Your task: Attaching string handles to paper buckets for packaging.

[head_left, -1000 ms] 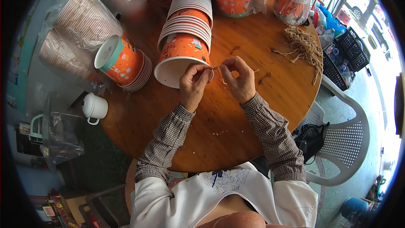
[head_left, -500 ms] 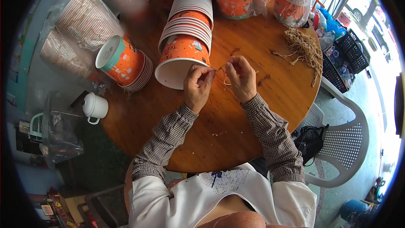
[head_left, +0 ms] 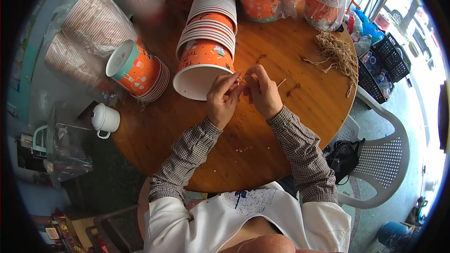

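Note:
My left hand (head_left: pixel 221 100) and my right hand (head_left: pixel 264 93) are close together over the table, just right of the rim of an orange and white paper bucket (head_left: pixel 204 56). Both hands are closed, the fingertips pinching a thin tan string. A short end of the string (head_left: pixel 281 83) sticks out past my right hand. Most of it is hidden by my fingers, and I cannot tell whether it is fixed to the bucket. This bucket lies on its side, mouth toward me, at the near end of a row of nested white-rimmed buckets (head_left: pixel 213 0).
A tangled bundle of tan strings (head_left: pixel 338 56) lies at the round wooden table's (head_left: pixel 300 126) right edge. Another bucket stack (head_left: pixel 136 72) leans at the left, near a white lidded mug (head_left: pixel 106 119). Bagged stacks (head_left: pixel 96 21) line the back. A plastic chair (head_left: pixel 382 152) stands at right.
My right hand has turned and come closer to my left, its fingers more curled. The string's end, which hung in a loop below my fingers, now points out to the right.

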Demonstrator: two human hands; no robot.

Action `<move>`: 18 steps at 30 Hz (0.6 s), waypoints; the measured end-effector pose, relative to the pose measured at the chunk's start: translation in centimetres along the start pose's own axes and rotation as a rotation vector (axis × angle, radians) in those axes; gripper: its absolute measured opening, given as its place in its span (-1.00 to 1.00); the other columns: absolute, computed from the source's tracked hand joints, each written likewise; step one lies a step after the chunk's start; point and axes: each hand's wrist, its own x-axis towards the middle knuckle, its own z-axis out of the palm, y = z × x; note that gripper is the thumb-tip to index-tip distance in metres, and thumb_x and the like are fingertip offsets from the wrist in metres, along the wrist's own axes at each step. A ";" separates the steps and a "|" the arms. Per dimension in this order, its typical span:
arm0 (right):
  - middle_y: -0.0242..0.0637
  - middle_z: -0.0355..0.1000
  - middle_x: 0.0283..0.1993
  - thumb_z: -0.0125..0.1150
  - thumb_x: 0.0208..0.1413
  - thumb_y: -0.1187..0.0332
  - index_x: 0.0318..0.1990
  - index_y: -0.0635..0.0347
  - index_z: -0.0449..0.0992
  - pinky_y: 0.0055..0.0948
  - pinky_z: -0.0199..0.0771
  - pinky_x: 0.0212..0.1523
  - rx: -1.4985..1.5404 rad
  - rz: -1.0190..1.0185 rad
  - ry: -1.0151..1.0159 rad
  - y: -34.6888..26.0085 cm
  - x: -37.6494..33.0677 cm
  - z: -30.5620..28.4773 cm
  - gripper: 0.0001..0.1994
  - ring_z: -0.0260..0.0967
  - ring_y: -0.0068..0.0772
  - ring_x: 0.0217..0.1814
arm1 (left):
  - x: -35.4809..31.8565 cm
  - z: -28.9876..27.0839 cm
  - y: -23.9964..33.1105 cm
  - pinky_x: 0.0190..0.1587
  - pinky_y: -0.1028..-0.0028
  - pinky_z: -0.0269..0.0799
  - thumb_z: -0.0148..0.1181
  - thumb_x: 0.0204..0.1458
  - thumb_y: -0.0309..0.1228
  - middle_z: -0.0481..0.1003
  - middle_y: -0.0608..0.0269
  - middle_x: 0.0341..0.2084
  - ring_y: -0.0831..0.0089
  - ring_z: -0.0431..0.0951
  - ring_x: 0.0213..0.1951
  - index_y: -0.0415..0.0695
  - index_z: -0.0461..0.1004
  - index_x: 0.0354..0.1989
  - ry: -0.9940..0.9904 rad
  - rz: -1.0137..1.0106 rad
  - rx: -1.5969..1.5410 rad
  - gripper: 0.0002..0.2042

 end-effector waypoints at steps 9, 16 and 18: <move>-0.42 0.35 -0.49 0.01 0.20 0.52 -0.06 0.22 0.29 -0.58 0.30 -0.50 0.338 -0.117 -0.037 0.4 0.1 0.2 -0.82 0.27 -0.66 -0.51 | 0.6 -0.5 -1.2 -0.50 0.52 0.40 0.21 0.05 -0.59 0.46 0.26 -0.40 0.49 0.48 -0.47 -0.23 0.51 -0.28 -0.011 0.087 0.089 -0.92; -0.46 0.30 -0.47 -0.05 0.17 0.57 -0.08 0.23 0.30 -0.68 0.22 -0.50 0.606 -0.066 -0.023 -1.0 0.1 -0.9 -0.82 0.17 -0.74 -0.49 | 1.2 -2.4 -3.1 -0.42 0.41 0.43 0.22 0.02 -0.54 0.45 0.23 -0.39 0.37 0.49 -0.48 -0.20 0.50 -0.31 -0.004 0.424 0.347 -0.92; -0.46 0.30 -0.47 -0.04 0.16 0.58 -0.09 0.23 0.30 -0.68 0.23 -0.49 0.597 -0.063 -0.027 -0.2 0.3 -0.9 -0.83 0.18 -0.73 -0.48 | 1.6 -1.7 -1.4 -0.43 0.43 0.42 0.21 0.03 -0.52 0.45 0.24 -0.43 0.40 0.48 -0.50 -0.21 0.50 -0.33 0.042 0.341 0.247 -0.94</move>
